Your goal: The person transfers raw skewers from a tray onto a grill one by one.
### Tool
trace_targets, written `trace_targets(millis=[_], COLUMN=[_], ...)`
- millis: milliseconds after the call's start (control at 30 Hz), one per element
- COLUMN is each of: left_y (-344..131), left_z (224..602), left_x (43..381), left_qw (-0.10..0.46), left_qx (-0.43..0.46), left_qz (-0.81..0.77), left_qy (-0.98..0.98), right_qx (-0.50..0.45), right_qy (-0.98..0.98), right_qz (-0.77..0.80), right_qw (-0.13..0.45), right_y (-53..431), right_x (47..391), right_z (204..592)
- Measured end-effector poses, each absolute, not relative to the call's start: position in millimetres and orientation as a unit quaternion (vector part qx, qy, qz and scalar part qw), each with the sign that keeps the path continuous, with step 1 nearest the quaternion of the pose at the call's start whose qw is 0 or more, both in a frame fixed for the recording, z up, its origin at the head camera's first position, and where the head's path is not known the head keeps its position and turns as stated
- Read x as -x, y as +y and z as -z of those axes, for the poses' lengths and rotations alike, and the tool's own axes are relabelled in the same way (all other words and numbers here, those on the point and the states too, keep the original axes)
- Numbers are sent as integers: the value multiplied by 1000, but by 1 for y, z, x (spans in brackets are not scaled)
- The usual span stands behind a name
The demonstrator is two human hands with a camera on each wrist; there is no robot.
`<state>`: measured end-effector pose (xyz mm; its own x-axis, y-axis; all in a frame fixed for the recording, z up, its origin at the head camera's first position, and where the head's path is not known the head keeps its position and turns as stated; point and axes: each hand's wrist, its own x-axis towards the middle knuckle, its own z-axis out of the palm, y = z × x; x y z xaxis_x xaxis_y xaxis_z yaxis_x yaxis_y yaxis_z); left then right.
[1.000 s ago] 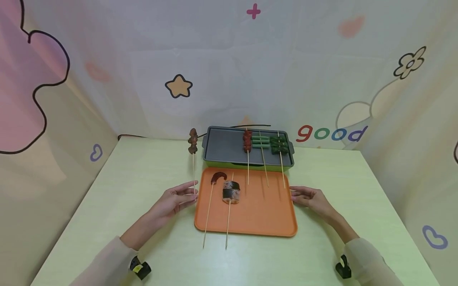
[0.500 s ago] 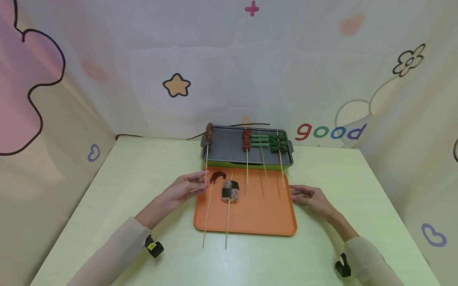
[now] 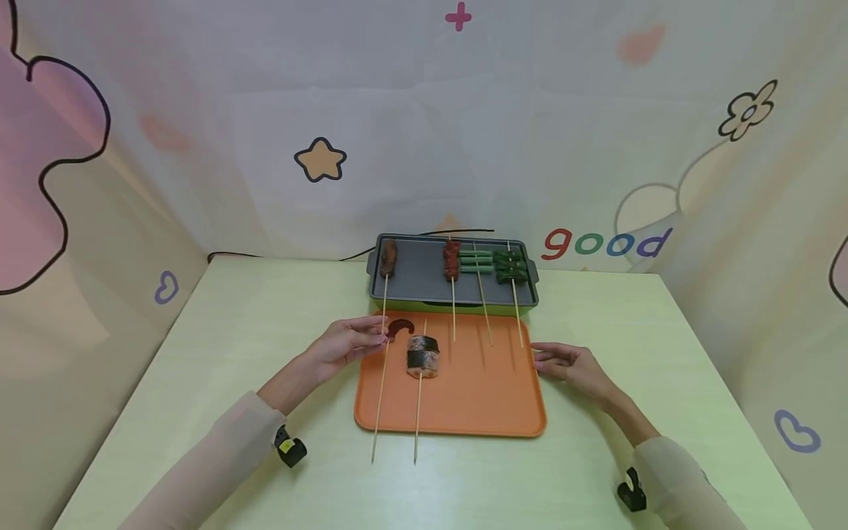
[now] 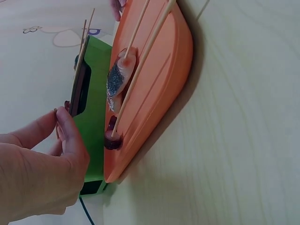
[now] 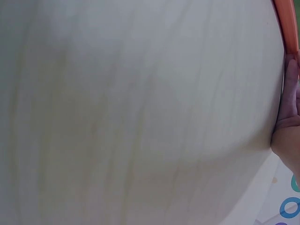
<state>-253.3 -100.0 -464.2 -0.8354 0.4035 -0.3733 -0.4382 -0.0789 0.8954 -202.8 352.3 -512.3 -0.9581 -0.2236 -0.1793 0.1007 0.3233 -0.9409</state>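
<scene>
My left hand [image 3: 344,346] pinches the stick of a brown meat skewer [image 3: 389,259] between thumb and fingertips. The meat is over the left end of the grey grill plate [image 3: 420,269]; whether it touches the plate I cannot tell. Below that hand, the orange tray [image 3: 483,390] holds a curled dark-red octopus-tentacle-like skewer [image 3: 400,327] and a skewer of pale pieces with dark bands [image 3: 422,358]. Their sticks overhang the tray's front edge. At the tray's right rim, my right hand [image 3: 576,369] holds the edge; its fingertips are partly hidden in the right wrist view.
On the grill's right half lie a red meat skewer [image 3: 451,261], a green-stalk skewer [image 3: 475,260] and a dark green leafy skewer [image 3: 509,266], sticks reaching over the tray. A black cable [image 3: 358,255] runs behind the grill. A printed curtain [image 3: 397,147] surrounds the pale table [image 3: 265,294].
My left hand has carried the brown meat skewer right, from beside the grill to over its left end, then lowered the meat towards the plate. The right hand stays at the tray's rim.
</scene>
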Motion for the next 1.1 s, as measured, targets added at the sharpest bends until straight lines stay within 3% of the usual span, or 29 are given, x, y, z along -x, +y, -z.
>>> trace_targets(millis=[667, 1100], left_y=[-106, -136], left_z=[466, 474], left_x=[252, 189], left_qw=[257, 324], left_qx=[37, -36], left_qz=[-741, -676], left_qy=[619, 661], right_qx=[32, 32], right_qy=[801, 811], right_qz=[583, 568], right_qw=[135, 136], right_y=[350, 350], right_x=[203, 201], right_z=[508, 511])
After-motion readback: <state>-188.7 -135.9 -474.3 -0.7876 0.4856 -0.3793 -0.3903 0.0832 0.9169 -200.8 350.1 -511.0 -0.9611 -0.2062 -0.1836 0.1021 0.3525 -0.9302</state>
